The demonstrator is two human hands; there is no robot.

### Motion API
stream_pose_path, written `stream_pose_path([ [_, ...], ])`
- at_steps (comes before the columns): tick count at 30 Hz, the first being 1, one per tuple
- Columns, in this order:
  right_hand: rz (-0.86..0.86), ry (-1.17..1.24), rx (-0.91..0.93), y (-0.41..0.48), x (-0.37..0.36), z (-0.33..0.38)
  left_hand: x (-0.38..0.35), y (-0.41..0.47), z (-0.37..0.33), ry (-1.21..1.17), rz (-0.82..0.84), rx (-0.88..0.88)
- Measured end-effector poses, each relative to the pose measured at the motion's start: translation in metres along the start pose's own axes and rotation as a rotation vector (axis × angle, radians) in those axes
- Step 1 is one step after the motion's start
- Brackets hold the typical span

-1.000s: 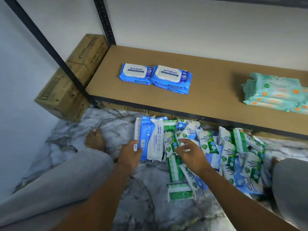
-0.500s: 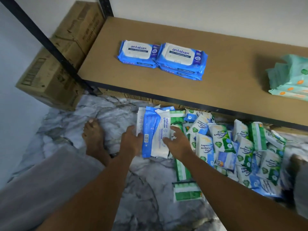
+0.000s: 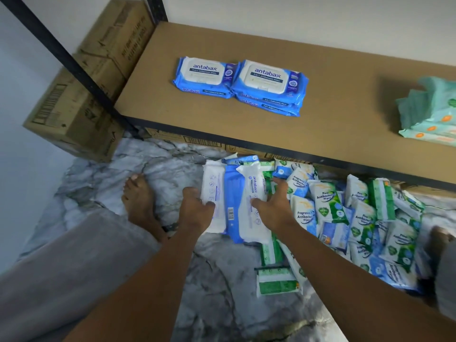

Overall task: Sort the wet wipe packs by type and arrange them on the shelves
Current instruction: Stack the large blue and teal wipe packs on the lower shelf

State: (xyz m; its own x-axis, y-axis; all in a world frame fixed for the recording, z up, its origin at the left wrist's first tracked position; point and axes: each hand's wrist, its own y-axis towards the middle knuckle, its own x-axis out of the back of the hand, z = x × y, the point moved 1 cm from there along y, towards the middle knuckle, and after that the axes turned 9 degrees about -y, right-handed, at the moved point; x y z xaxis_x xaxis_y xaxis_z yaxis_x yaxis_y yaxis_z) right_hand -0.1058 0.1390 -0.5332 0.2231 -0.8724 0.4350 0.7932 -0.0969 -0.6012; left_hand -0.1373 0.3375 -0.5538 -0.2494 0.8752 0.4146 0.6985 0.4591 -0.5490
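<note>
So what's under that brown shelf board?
Just below the shelf board, the edge of a cardboard box with a barcode shows, and the floor pile of wipe packs reaches up to the board's front edge. Anything farther back is covered by the board.

Grey-veined marble floor (image 3: 222, 292) is spreading at six o'clock, a brown shelf (image 3: 345, 99) is sitting at one, cardboard boxes (image 3: 81, 104) are lying at ten, against white walls (image 3: 296, 16).

head camera – looks steeply down, close over floor (image 3: 153, 169) and shelf (image 3: 222, 134).
</note>
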Motion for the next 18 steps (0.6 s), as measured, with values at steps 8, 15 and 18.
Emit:
stream_pose_path([
  [8,-0.311,-0.072,0.163,-0.023,0.036,-0.004,0.006,-0.038,-0.035,0.320,-0.217,-0.563],
  [15,-0.279,-0.136,0.159,-0.019,0.042,-0.004,-0.025,-0.051,0.010,0.370,0.200,-0.433],
  [18,-0.247,-0.258,0.163,-0.017,0.044,-0.011,-0.030,-0.044,0.015,0.361,0.141,-0.418],
])
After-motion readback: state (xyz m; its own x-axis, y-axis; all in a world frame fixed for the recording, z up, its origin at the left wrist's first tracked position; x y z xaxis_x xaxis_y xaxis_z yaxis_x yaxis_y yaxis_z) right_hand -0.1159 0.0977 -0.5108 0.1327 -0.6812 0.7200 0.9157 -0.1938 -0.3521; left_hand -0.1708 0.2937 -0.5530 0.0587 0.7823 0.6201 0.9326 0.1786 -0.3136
